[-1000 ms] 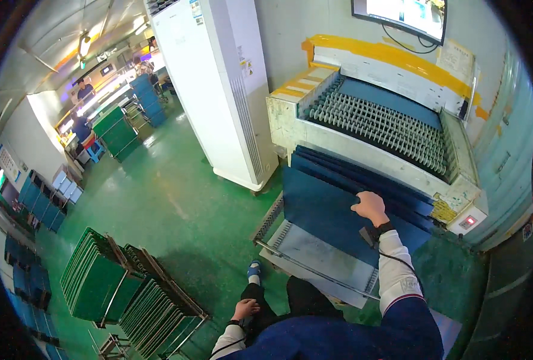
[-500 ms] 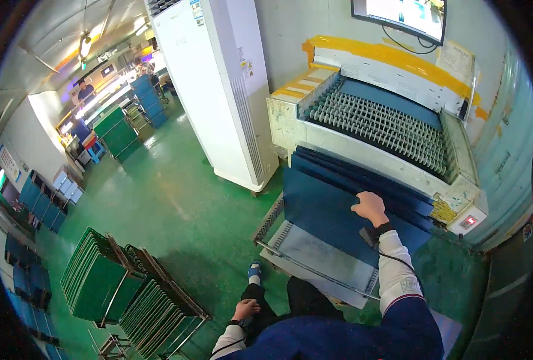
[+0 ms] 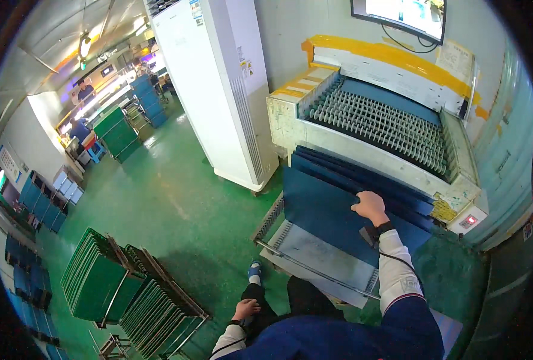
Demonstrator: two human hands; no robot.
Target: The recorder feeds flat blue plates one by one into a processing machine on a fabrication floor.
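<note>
Head view, left hand (image 3: 245, 309): loosely curled on the leg (image 3: 265, 313) — whether fully closed, I cannot tell.
Right hand (image 3: 371, 208): gripping the upper edge of the front blue panel (image 3: 320, 207).
Front blue panel: slanting in the rack (image 3: 271, 219), more blue panels (image 3: 314, 161) behind.
Roller machine (image 3: 377, 123): just beyond the panels.
Far left: green panels (image 3: 116, 133) — small, blurred.

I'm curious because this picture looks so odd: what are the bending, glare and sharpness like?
Head view: black corners, and the yellow-taped board bows in an arc; head view, far left: bright bench lights wash out, and the green floor carries pale glare; head view, right: the right hand on the blue panel looks fairly crisp, while distant people lack detail.
</note>
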